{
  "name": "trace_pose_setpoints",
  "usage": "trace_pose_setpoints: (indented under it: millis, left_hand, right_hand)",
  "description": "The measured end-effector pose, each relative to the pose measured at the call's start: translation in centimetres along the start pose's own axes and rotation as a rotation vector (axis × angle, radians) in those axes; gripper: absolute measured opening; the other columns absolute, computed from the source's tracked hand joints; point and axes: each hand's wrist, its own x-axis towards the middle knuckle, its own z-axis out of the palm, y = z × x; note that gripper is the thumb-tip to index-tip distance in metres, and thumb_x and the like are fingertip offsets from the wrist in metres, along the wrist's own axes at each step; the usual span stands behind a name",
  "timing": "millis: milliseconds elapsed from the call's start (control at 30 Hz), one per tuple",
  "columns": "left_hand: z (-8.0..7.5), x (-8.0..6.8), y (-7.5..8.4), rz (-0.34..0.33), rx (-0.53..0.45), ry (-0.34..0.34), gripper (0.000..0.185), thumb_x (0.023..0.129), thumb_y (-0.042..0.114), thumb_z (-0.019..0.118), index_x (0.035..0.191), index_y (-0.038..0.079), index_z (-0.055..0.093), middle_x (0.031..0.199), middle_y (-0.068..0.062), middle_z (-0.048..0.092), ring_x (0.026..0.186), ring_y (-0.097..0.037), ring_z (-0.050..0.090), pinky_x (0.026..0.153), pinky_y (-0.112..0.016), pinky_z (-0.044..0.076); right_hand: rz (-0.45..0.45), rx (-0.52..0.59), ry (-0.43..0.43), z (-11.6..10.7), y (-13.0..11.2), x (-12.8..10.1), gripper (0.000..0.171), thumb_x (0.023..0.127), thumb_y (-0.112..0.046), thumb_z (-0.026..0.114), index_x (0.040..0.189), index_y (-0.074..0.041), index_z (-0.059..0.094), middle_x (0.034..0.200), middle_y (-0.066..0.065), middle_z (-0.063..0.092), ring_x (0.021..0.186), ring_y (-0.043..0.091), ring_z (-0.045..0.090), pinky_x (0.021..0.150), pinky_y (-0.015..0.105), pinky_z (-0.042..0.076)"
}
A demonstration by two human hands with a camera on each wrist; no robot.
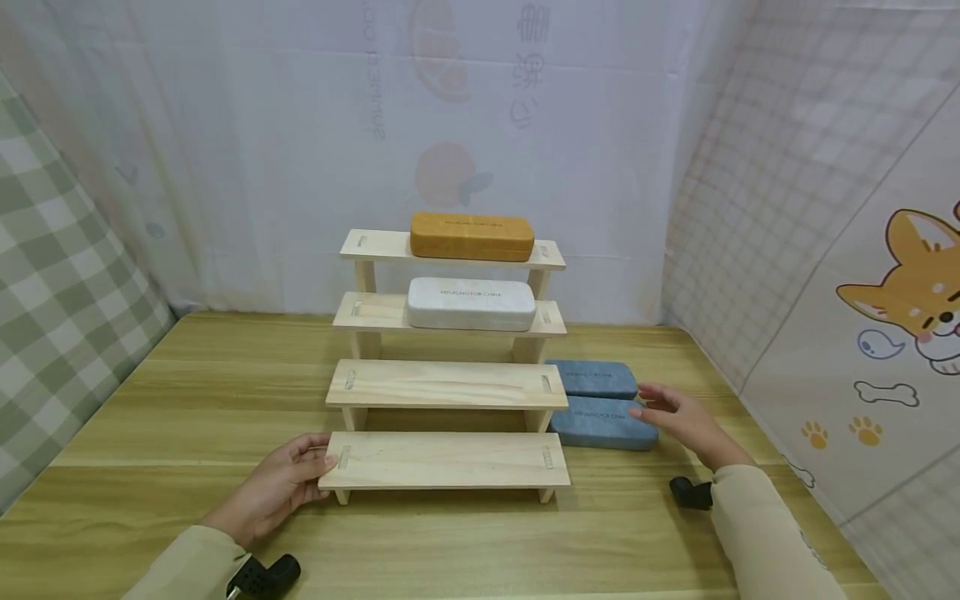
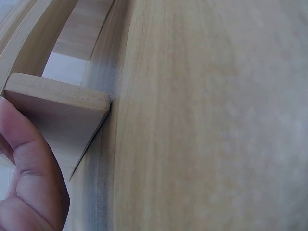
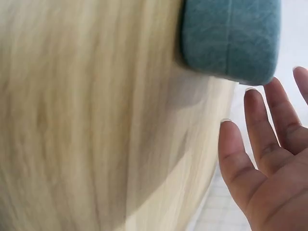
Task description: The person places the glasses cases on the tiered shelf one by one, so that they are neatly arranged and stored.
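A four-step wooden rack point(image 1: 447, 385) stands on the table. An orange glasses case point(image 1: 471, 236) lies on its top step and a white case point(image 1: 471, 303) on the second. Two blue cases lie on the table right of the rack, the near one point(image 1: 602, 423) in front of the far one point(image 1: 592, 378). My left hand point(image 1: 281, 486) holds the left end of the lowest step point(image 2: 57, 108), thumb on top. My right hand point(image 1: 678, 417) hovers with straight fingers at the right end of the near blue case point(image 3: 231, 38), fingertips just beside it.
A wooden table point(image 1: 150, 417) is ringed by fabric: white curtain behind, checked cloth at left, cartoon-dog cloth at right. Black wrist camera mounts show near each sleeve point(image 1: 262, 577) point(image 1: 690, 493).
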Motion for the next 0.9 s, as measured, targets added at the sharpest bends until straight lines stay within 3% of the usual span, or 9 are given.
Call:
trace_pose_setpoints:
  millis: [600,900]
  left_hand:
    - [0.0,-0.1,0.1,0.006,-0.001,-0.016,0.066,0.101,0.013,0.050,0.145,-0.014,0.009,0.107,-0.002,0.055,0.085,-0.011,0.058,0.070,-0.027,0.050]
    - [0.0,-0.1,0.1,0.012,-0.008,-0.019,0.067,0.101,0.013,0.051,0.145,-0.014,0.009,0.106,-0.002,0.055,0.084,-0.011,0.058,0.069,-0.026,0.050]
  right_hand:
    - [-0.013,-0.115,-0.095,0.2,1.2,0.0,0.082,0.087,-0.032,0.072,0.146,0.007,0.031,0.145,0.035,0.032,0.127,0.050,0.037,0.099,0.058,0.039]
    - [-0.021,-0.133,-0.128,0.3,1.5,0.7,0.091,0.081,-0.031,0.078,0.146,0.009,0.029,0.149,0.037,0.022,0.134,0.055,0.025,0.104,0.063,0.029]
